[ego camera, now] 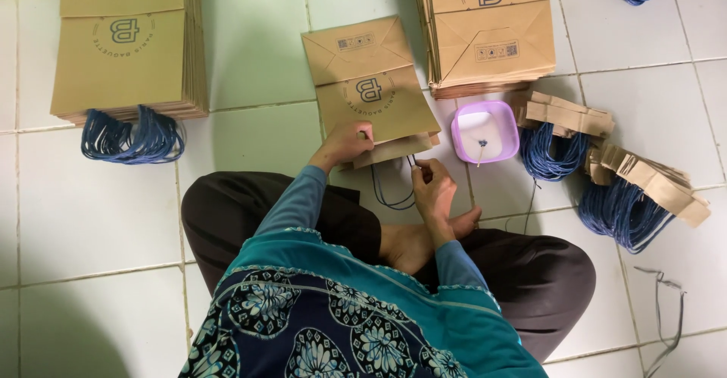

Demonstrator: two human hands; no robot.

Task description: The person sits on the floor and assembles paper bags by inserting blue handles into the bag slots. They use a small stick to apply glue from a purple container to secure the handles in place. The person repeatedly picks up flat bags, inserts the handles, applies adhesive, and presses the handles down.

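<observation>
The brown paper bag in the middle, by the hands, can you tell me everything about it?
The brown paper bag is made of plain kraft paper, folded flat, and lies on the white tiled floor in front of the seated person. Its folded bottom flap points away from them and a round dark printed mark sits on its face. The left hand presses on its open near edge, where an inner paper strip shows. The right hand pinches a dark blue cord handle that loops out from that edge.
</observation>
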